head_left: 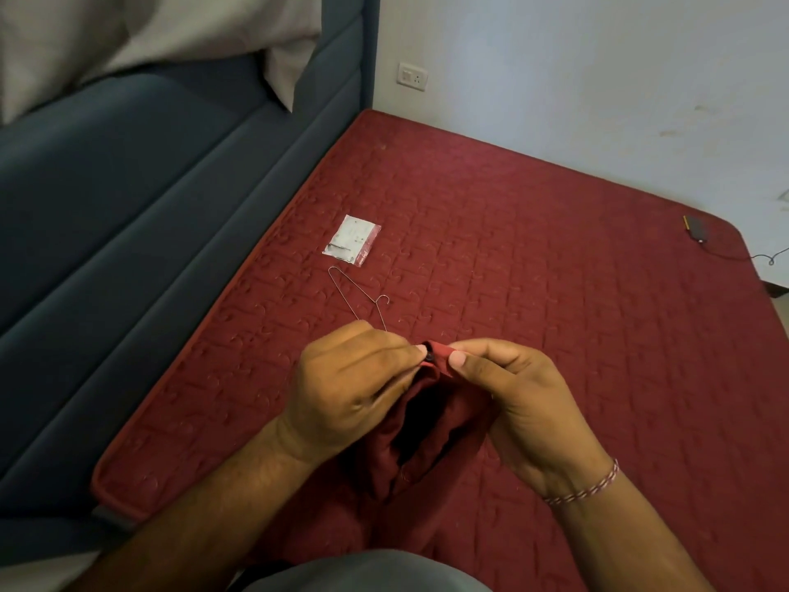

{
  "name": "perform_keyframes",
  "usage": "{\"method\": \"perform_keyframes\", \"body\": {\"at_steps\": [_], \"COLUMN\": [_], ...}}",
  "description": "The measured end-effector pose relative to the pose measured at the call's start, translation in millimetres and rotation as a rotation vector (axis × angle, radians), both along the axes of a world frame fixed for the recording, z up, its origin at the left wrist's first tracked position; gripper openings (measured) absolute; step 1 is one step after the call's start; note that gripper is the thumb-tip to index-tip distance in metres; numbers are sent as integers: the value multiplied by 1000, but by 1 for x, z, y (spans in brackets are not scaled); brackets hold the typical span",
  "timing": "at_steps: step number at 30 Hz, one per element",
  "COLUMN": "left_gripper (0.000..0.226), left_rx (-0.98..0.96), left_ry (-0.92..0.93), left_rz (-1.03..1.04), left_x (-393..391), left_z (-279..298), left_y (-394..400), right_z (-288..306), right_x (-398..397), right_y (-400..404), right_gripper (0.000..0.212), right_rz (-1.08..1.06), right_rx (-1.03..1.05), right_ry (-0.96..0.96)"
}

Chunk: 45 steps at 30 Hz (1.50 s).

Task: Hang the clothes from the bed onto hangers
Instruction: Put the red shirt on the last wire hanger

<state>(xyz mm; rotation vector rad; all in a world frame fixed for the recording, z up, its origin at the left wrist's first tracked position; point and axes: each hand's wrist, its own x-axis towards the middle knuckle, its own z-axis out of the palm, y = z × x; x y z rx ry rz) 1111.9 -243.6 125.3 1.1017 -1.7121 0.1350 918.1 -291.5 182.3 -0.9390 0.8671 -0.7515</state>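
item: dark red cloth garment (431, 425), held up just above the bed, top edge pinched from both sides. a small dark button or fastener (428, 356) shows at that edge, between the two sets of fingertips.

left hand (354, 386): fingers curled, pinching the garment's edge at the fastener.

right hand (512, 399): thumb and forefinger pinching the same edge from the other side; a red-and-white thread band (585, 484) circles the wrist.

item: thin bare wire hanger (358, 299), lying flat on the bed just beyond the left hand, partly hidden behind it, not touching the garment as far as can be seen.

progress, judged: early. the garment is not yet on the hanger; the hands seem busy with the fastener first. threading the hanger and hanging it remain. no other clothes show on the bed.

surface: quilted maroon mattress cover (533, 271). on it, a small flat plastic packet (352, 240) beyond the hanger, and a small dark device with a cable (696, 228) near the far corner.

room: padded blue-grey headboard (128, 215) at left, pale pillows (128, 36) above it, whitish wall (597, 70) with a white socket plate (412, 76).
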Motion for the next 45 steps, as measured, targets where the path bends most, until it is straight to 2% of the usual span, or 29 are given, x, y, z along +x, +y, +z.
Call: {"method": "perform_keyframes", "body": {"at_steps": [5,11,18,21,27,30,33,36,40,43,45], "left_gripper": [5,9,10,7,10,11,10,8,9,22,30], "left_rx": [27,11,31,48,62,98,157,234,394,591,664], "left_ry": [6,-3,-54,-35,21,53,91,187,428,646,715], "left_rz": [-1,54,33,34,26,45,-48,-89,-99,-104,-104], "left_x": [-1,-3,6,7,8,9,13,11,7,5,3], "left_z": [0,-2,1,-1,-3,-2,-4,-3,1,4,6], "left_y": [-2,-1,-1,1,0,-2,-5,-7,-9,-7,-6], "right_z": [2,3,3,0,-12,-12,-9,-10,-14,-14,-13], "right_x": [5,9,12,11,15,13,8,8,13,14,13], "right_y": [0,-1,2,1,-1,-6,-14,-19,-17,-18,-18], "right_gripper": [18,11,19,13,17,19,19,18,16,16,16], "right_rz": [-16,19,41,50,-8,58,158,152,61,67,82], "right_rx": [-42,-264,-397,-434,-669,-759,-878,-1031,-1173,-1230,-1254], "right_ry": [35,199,259,292,449,482,537,595,685,714,725]}}
